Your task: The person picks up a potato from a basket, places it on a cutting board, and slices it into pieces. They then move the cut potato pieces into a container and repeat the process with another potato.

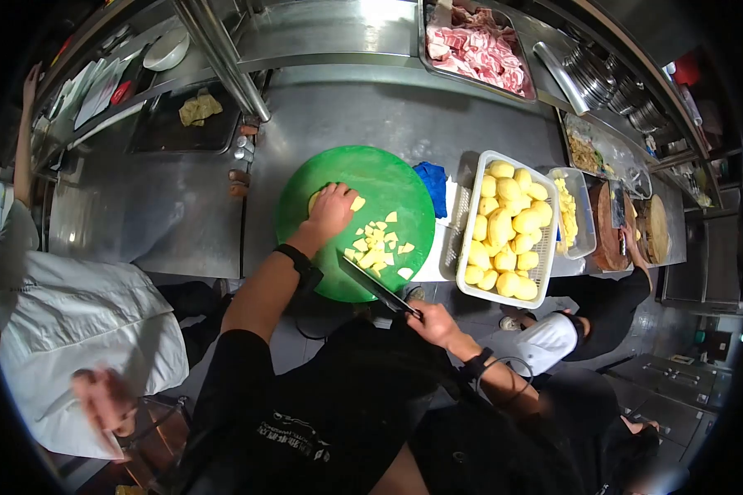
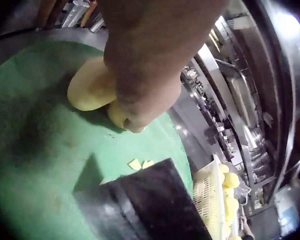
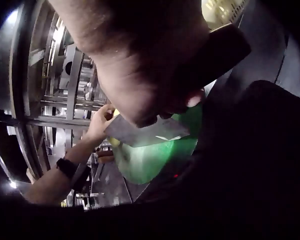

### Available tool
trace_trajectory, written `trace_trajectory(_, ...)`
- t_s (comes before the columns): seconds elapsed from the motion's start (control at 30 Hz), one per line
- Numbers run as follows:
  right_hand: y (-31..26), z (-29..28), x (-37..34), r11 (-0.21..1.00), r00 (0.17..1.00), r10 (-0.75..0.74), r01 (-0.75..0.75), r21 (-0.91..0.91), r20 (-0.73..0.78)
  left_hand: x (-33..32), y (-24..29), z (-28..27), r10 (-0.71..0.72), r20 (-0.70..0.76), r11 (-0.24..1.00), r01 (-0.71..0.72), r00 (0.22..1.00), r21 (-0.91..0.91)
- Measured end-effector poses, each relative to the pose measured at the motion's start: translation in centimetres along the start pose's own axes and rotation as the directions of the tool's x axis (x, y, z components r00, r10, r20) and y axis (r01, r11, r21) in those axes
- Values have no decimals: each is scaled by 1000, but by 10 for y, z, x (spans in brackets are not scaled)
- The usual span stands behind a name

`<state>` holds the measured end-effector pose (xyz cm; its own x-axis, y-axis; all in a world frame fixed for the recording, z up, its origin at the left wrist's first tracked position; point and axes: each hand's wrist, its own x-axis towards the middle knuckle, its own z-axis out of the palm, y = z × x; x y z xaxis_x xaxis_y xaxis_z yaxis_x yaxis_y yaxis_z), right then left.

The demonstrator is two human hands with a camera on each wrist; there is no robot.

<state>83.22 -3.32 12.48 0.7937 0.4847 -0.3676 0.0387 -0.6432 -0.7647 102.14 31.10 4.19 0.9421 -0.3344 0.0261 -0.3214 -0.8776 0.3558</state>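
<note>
On the round green cutting board (image 1: 305, 264), my left hand (image 1: 334, 208) holds a peeled potato, with pale yellow flesh showing on both sides of the fingers. In the left wrist view a large potato piece (image 2: 90, 90) lies flat beside a smaller one (image 2: 117, 115) under the fingertips. My right hand (image 1: 435, 324) grips the dark handle of a cleaver (image 1: 373, 282). Its broad blade hangs over the board's near edge, tilted, apart from my left hand. Several cut potato chunks (image 1: 376, 244) lie loose between the blade and the left hand.
A white basket (image 1: 464, 276) of peeled potatoes stands right of the board, with a blue cloth (image 1: 431, 189) between. A tray of raw meat (image 1: 475, 49) sits on the shelf above. A person in white (image 1: 91, 330) stands at left; another person works at right.
</note>
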Motion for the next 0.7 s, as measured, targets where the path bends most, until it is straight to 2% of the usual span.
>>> trace_trajectory(0.03,5,8,8,1000,1000,5,-5,-5,-18,-3,-7,6,23,-68,1000,-23,997,0)
trace_trajectory(0.13,20,6,34,1000,999,4,-4,1,-54,-7,-14,2,13,-32,997,-10,999,74)
trace_trajectory(0.23,25,-12,54,1000,995,30,-29,7,-94,-4,-11,-2,-122,-16,991,123,992,44)
trace_trajectory(0.27,25,-17,61,1000,991,-21,19,-16,-130,-1,-12,-2,-162,-62,986,161,985,-34)
trace_trajectory(0.33,24,-29,75,999,993,-13,9,-34,-120,2,-12,-3,-249,-142,956,220,958,-194)
trace_trajectory(0.43,32,-32,92,998,983,-47,41,-41,-180,10,-9,-14,-323,-247,839,156,914,-521)
trace_trajectory(0.53,32,-32,103,1000,971,-17,13,-16,-240,-6,7,-34,-249,-351,885,64,903,-462)
trace_trajectory(0.63,20,-31,106,1000,963,-4,3,-6,-269,-42,35,-41,-120,-344,915,-31,931,-402)
trace_trajectory(0.7,11,-26,104,999,959,-14,5,-34,-284,-71,54,-28,-69,-275,946,-24,959,-324)
